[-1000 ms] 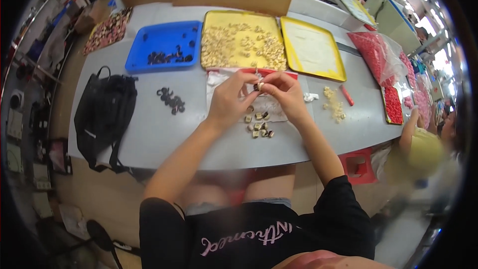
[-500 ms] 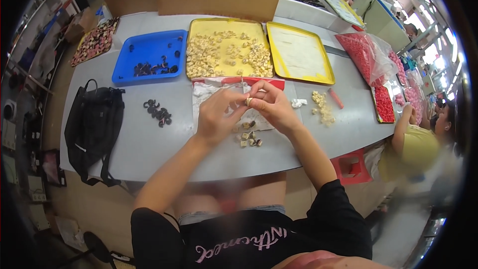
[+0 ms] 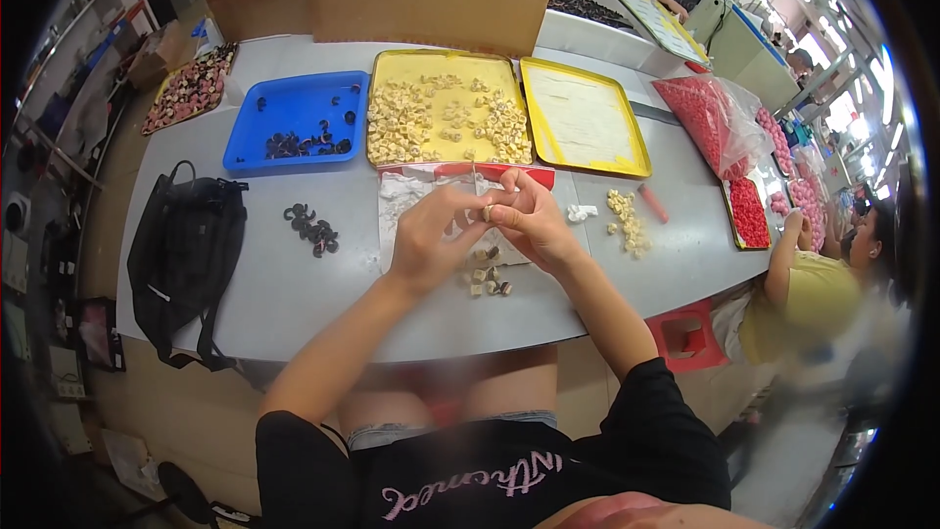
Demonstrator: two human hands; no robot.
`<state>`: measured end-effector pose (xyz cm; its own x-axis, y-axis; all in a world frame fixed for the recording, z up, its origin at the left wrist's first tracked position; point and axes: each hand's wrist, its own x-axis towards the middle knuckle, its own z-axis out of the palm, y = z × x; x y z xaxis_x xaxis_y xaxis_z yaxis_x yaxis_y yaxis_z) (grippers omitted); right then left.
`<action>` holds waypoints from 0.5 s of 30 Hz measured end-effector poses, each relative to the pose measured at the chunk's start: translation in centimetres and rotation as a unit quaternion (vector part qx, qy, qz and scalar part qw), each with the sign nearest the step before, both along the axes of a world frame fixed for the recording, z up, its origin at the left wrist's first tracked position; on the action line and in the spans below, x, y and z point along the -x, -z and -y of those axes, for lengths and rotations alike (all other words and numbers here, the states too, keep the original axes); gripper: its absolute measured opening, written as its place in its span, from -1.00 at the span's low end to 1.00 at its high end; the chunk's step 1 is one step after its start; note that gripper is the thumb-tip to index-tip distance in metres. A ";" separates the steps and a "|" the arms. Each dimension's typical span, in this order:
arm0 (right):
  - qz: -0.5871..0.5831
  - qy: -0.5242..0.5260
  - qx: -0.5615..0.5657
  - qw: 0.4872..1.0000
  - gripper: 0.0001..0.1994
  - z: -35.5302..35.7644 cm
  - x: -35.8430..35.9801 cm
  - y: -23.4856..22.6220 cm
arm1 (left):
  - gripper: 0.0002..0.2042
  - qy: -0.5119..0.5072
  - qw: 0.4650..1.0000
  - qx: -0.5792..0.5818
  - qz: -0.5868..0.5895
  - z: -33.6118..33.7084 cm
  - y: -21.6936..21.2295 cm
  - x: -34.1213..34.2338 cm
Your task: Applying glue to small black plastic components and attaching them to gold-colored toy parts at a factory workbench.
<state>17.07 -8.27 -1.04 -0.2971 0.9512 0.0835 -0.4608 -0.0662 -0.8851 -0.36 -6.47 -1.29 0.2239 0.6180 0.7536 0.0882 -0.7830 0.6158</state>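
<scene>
My left hand [image 3: 423,235] and my right hand [image 3: 540,227] meet over the middle of the table, fingertips pinched together. Between them is a small cream-and-dark piece [image 3: 488,215], mostly covered by the fingers. Just below the hands lie several small cream-and-dark pieces [image 3: 489,282]. A white-smeared sheet [image 3: 397,201] with a red strip along its far edge spreads under the hands. Left of it sits a pile of dark curved pieces [image 3: 311,230]. To the right is a pile of small cream pieces [image 3: 627,223], with a crumpled white scrap [image 3: 582,213] nearer my right hand.
Behind the hands stand a blue tray [image 3: 294,161] of dark pieces, a yellow tray [image 3: 448,58] of cream pieces and a yellow-rimmed white tray [image 3: 587,118]. A black bag [image 3: 186,255] lies left; a pink stick [image 3: 653,204] lies right. Cardboard boxes [image 3: 431,0] rise behind. Co-workers sit beyond.
Both hands stay together at nearly the same spot, with small finger shifts around the piece. The whole view has tilted slightly, so the trays appear a little lower.
</scene>
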 end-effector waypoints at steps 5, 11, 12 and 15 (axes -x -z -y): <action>0.007 0.009 -0.001 1.000 -0.67 0.2 -0.1 0.0 | -0.71 0.010 1.000 -0.014 -0.003 0.0 0.0 0.0; 0.001 -0.003 0.010 1.000 -0.69 0.3 -0.1 -0.2 | -0.71 0.015 1.000 -0.022 -0.003 0.1 -0.1 0.0; 0.008 -0.005 0.025 1.000 -0.71 0.4 -0.1 -0.3 | -0.71 0.014 1.000 -0.026 0.003 0.1 -0.1 -0.1; 0.025 -0.021 0.014 0.999 -0.80 0.5 0.2 -1.0 | -0.70 0.013 0.999 -0.029 0.009 0.0 -0.1 0.0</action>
<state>16.90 -8.79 -0.06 -0.3394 0.9398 0.0406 -0.4119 -0.1097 -0.9046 -0.41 -6.49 -1.23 0.2253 0.5671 0.7922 0.0558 -0.8193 0.5707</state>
